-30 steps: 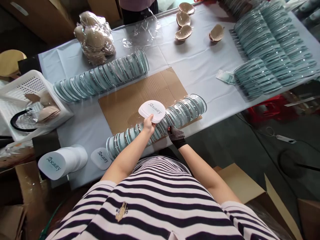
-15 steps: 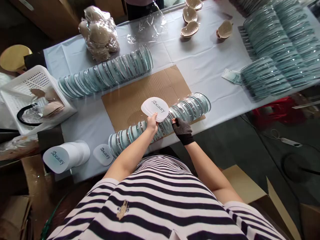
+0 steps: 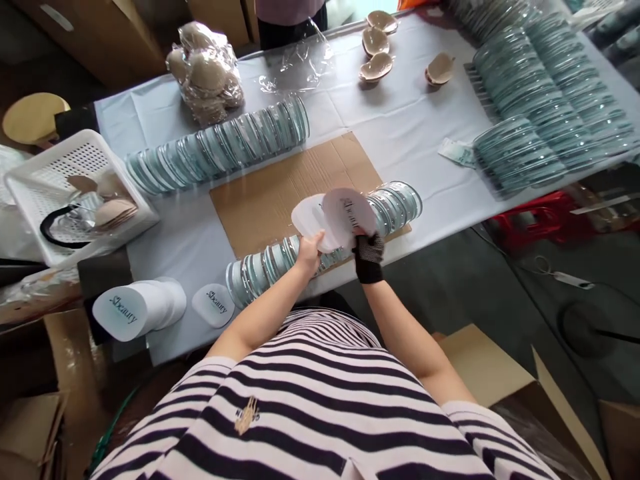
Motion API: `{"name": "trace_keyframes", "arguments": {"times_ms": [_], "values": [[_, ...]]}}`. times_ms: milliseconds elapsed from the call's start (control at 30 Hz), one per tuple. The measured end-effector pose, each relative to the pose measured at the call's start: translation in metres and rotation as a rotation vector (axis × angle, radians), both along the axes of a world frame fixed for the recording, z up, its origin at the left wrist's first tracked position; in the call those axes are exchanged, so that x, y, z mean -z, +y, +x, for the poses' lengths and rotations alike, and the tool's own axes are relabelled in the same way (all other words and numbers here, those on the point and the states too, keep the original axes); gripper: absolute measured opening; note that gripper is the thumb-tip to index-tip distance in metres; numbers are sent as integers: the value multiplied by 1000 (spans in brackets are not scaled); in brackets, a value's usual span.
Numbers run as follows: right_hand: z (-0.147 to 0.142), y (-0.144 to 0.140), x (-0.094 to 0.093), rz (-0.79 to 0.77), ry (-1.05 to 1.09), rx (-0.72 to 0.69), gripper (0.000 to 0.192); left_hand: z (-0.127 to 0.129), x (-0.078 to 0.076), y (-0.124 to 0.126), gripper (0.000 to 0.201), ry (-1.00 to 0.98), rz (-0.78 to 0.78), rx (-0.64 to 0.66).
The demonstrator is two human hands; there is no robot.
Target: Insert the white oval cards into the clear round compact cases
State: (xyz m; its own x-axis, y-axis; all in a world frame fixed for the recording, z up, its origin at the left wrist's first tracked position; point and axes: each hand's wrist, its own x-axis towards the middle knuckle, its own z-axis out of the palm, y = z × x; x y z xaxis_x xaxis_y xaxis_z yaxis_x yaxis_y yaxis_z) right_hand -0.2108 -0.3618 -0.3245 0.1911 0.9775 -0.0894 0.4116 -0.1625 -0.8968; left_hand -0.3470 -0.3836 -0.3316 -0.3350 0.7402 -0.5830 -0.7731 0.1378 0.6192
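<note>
My bare left hand (image 3: pixel 310 253) grips white printed cards (image 3: pixel 307 217) with rounded corners, the thumb lying on top. In my right hand (image 3: pixel 369 252), which wears a dark fingerless glove, is one card (image 3: pixel 347 210) with "beauty" lettering; it is a little blurred and overlaps the left hand's cards. Beneath both hands runs a long row of clear packs with teal-edged cards (image 3: pixel 263 270), partly hidden by the hands and cards. It lies across a flat cardboard sheet (image 3: pixel 280 207). To the left sit a stack of white cards (image 3: pixel 143 307) and a single card (image 3: pixel 213 305).
Another row of packs (image 3: pixel 220 147) lies behind the cardboard. A white basket (image 3: pixel 65 160) stands at left, a bag of beige cups (image 3: pixel 207 77) at back. Loose cups (image 3: pixel 376 67) and stacked packs (image 3: pixel 530 100) are farther right. A person (image 3: pixel 290 20) stands across the table.
My right hand has risen from beside the packs and now holds a card at the right of the left hand's cards. My left hand has shifted slightly right.
</note>
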Motion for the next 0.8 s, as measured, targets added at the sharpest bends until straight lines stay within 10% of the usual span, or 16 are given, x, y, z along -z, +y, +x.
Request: {"name": "trace_keyframes", "arguments": {"times_ms": [100, 333, 567, 800], "values": [[41, -26, -12, 31, -247, 2, 51, -16, 0, 16, 39, -27, -74, -119], [64, -107, -20, -193, -877, -665, 40, -44, 11, 32, 43, -42, -191, -215], [-3, -52, 4, -365, -961, -784, 40, -42, 13, 26, 42, -22, -174, -209], [-4, -46, 0, -306, -989, -798, 39, -41, 15, 26, 39, -21, -196, -224]]}}
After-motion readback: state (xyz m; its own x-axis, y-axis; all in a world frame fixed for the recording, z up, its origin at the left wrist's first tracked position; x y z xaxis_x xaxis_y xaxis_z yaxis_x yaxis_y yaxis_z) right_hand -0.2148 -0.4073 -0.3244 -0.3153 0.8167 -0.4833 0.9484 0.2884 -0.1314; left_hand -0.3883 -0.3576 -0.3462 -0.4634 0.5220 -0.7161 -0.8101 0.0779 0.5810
